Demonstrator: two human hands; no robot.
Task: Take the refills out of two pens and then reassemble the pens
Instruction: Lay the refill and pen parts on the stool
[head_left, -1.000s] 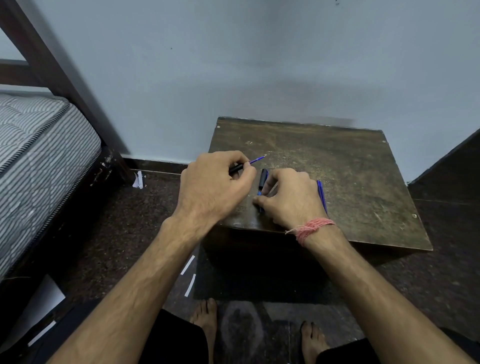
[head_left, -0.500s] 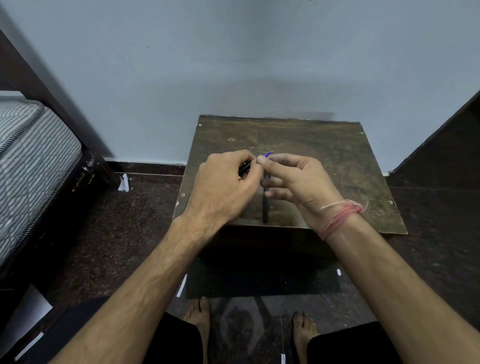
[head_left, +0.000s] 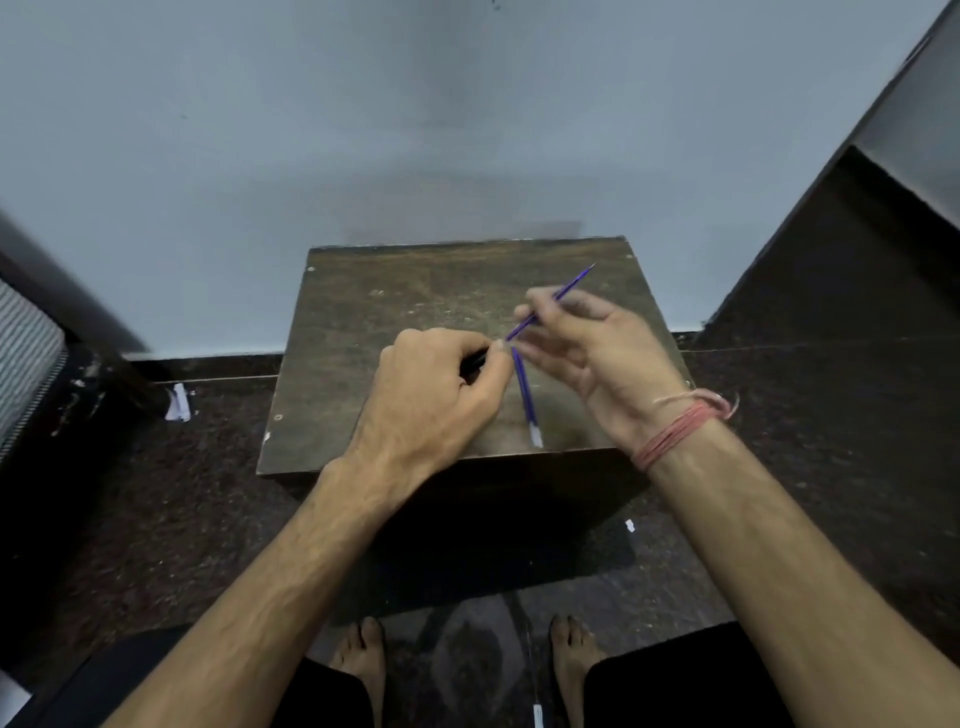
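1. The left hand (head_left: 431, 395) was clenched around a black pen barrel (head_left: 474, 359) above the wooden table (head_left: 363, 322)
2. The right hand (head_left: 597, 353) pinched a blue refill (head_left: 550, 301), its tip angled up and away
3. A second blue refill (head_left: 524, 395) lay on the table between the hands

Tilted blue refill (head_left: 550, 301), black barrel (head_left: 471, 360)
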